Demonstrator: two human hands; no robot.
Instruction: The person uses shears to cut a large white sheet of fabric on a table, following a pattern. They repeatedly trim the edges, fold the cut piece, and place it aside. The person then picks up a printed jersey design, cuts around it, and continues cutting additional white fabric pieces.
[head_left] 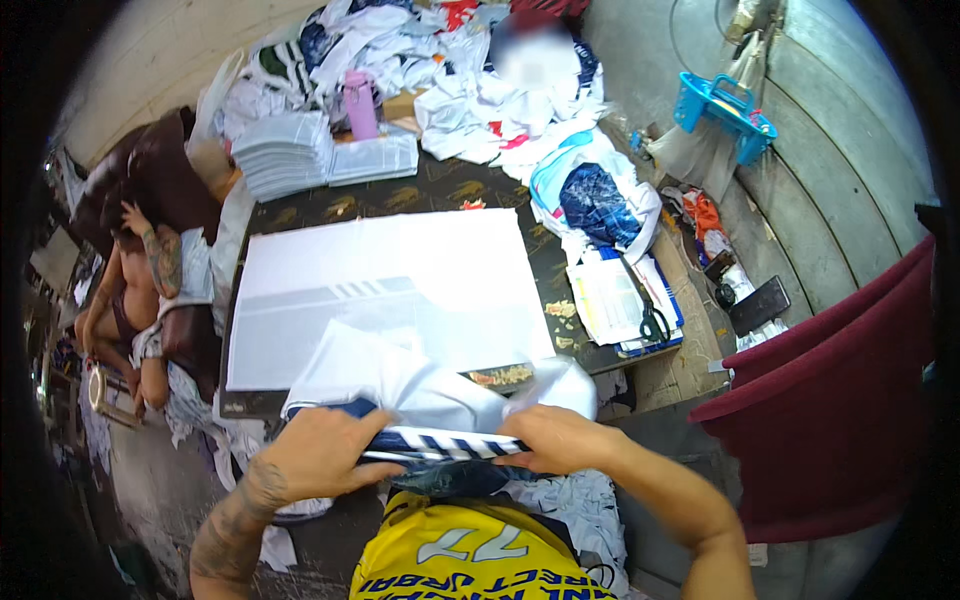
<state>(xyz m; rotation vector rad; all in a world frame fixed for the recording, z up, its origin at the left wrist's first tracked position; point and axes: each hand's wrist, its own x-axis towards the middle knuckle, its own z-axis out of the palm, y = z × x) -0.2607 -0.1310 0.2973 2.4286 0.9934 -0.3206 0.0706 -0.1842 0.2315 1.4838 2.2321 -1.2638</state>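
Note:
A white garment piece with a navy striped band (pixel 450 442) is stretched between my hands at the near edge of the table. My left hand (pixel 330 450) grips the band's left end, thumb below and fingers over the top. At the other end, my right hand (pixel 555 440) is closed on the cloth, which is slightly blurred there. The white part of the cloth drapes forward onto a large white sheet (pixel 400 250) with a pale grey printed pattern. That sheet lies flat on the dark patterned table (pixel 450 182).
Stacked folded white pieces (pixel 285 155) and a pink bottle (pixel 360 105) stand at the back, beside heaped cloth (pixel 370 50). Papers and black scissors (pixel 652 322) lie at the right. A blue basket (pixel 725 112) hangs beyond; maroon fabric (pixel 830 400) is near right. Someone sits at left (pixel 145 290).

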